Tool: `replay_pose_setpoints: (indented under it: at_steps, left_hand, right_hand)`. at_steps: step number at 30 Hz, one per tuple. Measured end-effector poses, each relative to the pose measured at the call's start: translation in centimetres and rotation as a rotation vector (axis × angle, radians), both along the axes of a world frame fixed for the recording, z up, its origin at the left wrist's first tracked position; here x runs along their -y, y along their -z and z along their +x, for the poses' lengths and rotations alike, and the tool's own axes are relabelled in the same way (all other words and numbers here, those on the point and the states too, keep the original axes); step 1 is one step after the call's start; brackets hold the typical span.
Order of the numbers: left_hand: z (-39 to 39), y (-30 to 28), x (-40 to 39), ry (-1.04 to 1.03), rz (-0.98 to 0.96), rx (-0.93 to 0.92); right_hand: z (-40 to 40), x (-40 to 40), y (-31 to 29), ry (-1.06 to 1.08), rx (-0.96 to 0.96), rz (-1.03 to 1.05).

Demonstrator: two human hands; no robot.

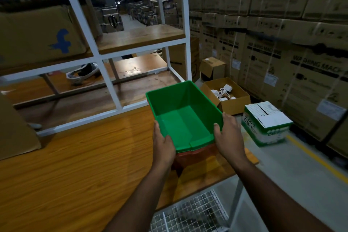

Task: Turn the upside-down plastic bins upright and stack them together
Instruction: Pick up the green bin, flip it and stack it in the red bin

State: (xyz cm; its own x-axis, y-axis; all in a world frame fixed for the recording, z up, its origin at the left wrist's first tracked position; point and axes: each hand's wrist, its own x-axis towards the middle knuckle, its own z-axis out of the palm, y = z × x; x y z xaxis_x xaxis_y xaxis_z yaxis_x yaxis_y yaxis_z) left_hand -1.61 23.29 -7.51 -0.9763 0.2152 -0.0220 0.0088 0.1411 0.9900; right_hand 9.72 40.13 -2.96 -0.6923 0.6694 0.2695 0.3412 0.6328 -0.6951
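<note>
Green bin (180, 115) upright, nested in red bin (195, 154)

red bin (195, 156) mostly hidden under green bin (180, 117)

The scene is dimly lit overall, and the far aisle beyond the white metal shelving frame (105, 73) is lost in near darkness. A bright patch of light is seen on the lower wooden shelf board (131, 66). A soft sheen is carried by the orange-brown wooden tabletop (75, 165), where a shadow is cast under the forearms. Straight lines are bowed toward the edges by the wide-angle lens. The stacked brown cardboard cartons (282, 43) at right are smeared by blur, with printing barely legible.
</note>
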Motion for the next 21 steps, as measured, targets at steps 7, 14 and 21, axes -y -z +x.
replay_pose_setpoints:
  at_steps: [7, 14, 21]
  left_hand:
    - [2.3, -4.1, 2.1, -0.040, -0.117, -0.120]
    - [2.6, -4.7, 8.7, -0.015, -0.419, -0.546]
    - [4.4, -4.1, 20.3, -0.183, -0.552, -0.569]
  right_hand:
    - [-0.6, 2.3, -1.8, -0.120, -0.082, 0.278]
    - [-2.9, 10.4, -2.9, -0.418, -0.175, 0.272]
    - [-4.7, 22.7, -2.0, -0.706, -0.120, 0.275]
